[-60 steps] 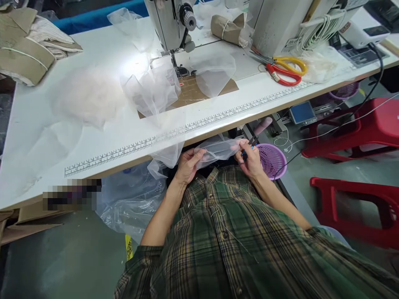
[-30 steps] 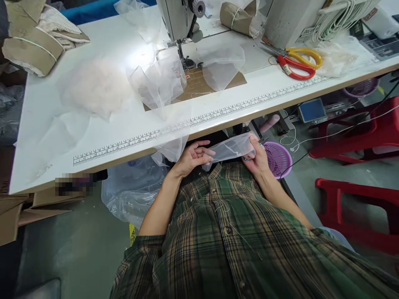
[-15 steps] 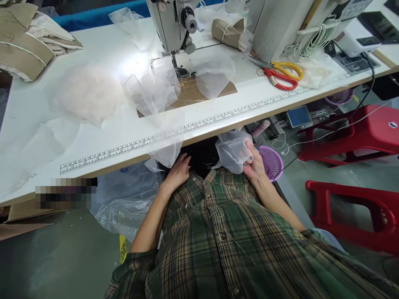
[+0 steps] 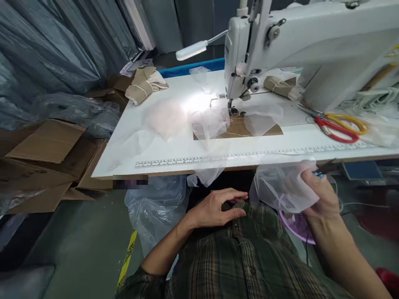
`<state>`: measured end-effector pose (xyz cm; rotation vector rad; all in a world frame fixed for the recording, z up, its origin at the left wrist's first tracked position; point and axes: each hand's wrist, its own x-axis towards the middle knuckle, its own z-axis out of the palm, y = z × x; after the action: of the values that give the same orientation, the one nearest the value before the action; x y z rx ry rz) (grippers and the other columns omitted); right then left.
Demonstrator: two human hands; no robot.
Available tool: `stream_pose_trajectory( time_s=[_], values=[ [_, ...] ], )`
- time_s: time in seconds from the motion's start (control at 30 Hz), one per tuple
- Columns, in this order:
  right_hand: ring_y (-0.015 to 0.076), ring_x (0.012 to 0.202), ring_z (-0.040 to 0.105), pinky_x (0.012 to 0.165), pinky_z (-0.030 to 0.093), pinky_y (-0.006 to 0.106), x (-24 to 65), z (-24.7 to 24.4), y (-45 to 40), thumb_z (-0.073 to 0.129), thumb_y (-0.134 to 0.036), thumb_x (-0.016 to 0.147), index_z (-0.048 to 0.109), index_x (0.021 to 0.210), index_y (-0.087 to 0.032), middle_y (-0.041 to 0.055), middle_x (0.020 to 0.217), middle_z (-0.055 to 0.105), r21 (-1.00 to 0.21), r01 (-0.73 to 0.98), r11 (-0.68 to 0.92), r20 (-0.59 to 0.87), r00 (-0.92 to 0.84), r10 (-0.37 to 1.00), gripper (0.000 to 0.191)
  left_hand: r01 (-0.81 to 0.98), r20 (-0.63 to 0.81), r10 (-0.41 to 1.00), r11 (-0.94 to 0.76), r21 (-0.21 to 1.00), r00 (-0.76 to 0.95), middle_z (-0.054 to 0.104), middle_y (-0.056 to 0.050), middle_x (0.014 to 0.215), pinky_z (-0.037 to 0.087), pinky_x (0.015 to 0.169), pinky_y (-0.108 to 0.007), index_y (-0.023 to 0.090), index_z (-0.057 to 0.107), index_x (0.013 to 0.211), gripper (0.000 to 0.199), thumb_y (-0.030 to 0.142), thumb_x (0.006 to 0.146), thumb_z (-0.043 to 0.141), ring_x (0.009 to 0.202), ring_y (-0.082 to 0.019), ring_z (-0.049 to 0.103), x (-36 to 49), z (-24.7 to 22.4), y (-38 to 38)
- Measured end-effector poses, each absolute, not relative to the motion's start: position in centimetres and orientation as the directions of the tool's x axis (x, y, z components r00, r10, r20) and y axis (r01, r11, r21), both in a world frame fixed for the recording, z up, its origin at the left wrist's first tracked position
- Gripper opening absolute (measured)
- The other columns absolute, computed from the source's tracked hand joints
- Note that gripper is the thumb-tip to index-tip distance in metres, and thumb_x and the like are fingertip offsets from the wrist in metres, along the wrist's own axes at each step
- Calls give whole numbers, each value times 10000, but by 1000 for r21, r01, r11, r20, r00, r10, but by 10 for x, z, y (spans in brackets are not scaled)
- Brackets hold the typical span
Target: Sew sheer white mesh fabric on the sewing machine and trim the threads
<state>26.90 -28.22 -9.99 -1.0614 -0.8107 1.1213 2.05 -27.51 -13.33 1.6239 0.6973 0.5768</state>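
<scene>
My right hand (image 4: 322, 195) grips a piece of sheer white fabric (image 4: 277, 187) just below the table's front edge. From the same hand sticks a small tool with a blue part (image 4: 318, 174) and a dark pointed end; most of it is hidden by my fingers. In front of my shirt, my left hand (image 4: 218, 207) is open, with its fingers stretched, its thumb apart and nothing in it. More sheer fabric (image 4: 210, 122) lies by the needle of the sewing machine (image 4: 238, 62), and another sheer piece (image 4: 263, 118) lies right of the needle.
Red and yellow-handled scissors (image 4: 339, 126) lie on the table's right. A printed ruler strip (image 4: 174, 162) runs along the front. Tied bundles (image 4: 140, 91) sit at the back left. Below are a purple basket (image 4: 297, 228), a clear plastic bag (image 4: 152, 220) and cardboard boxes (image 4: 46, 166).
The view has swung up and to the left. My right hand has brought the fabric out to the right, and the tool's dark end now shows. My left hand has come away from under the table edge.
</scene>
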Motion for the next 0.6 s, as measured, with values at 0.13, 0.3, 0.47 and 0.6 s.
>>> stream_pose_trajectory(
  time_s=[0.13,0.3,0.47,0.6],
  values=[
    [145,390,546,330,444,223,238,-78,-275,822,-426,721,769,742,-260,20,553,632,-986,-134,104,107,-13,994,176,-61,68,821,-40,997,568,511,-182,1470,539,939,-404,251,422,1494,1014,494,632,897,1194,-304,615,8,-111,-292],
    [119,363,547,343,452,197,197,-63,-262,722,-342,840,793,959,-365,3,665,725,-948,27,316,285,-363,887,140,-66,109,897,-90,994,428,715,-110,1009,535,757,-300,157,610,1273,606,489,795,779,862,-204,675,-3,-89,-293],
    [173,425,559,413,479,253,198,-67,-249,642,-462,883,756,1073,-388,4,493,580,-964,125,233,192,-275,942,234,72,319,897,-356,932,307,614,-35,701,438,605,-257,136,678,773,289,403,882,695,644,-128,562,-31,-58,-282],
    [234,579,601,596,538,374,217,-85,-241,601,-556,876,748,863,-392,47,555,573,-956,279,96,55,-151,987,221,164,340,925,-366,916,167,546,-7,696,419,579,-241,157,621,718,324,434,856,719,637,-114,515,-57,-41,-255]
  ],
)
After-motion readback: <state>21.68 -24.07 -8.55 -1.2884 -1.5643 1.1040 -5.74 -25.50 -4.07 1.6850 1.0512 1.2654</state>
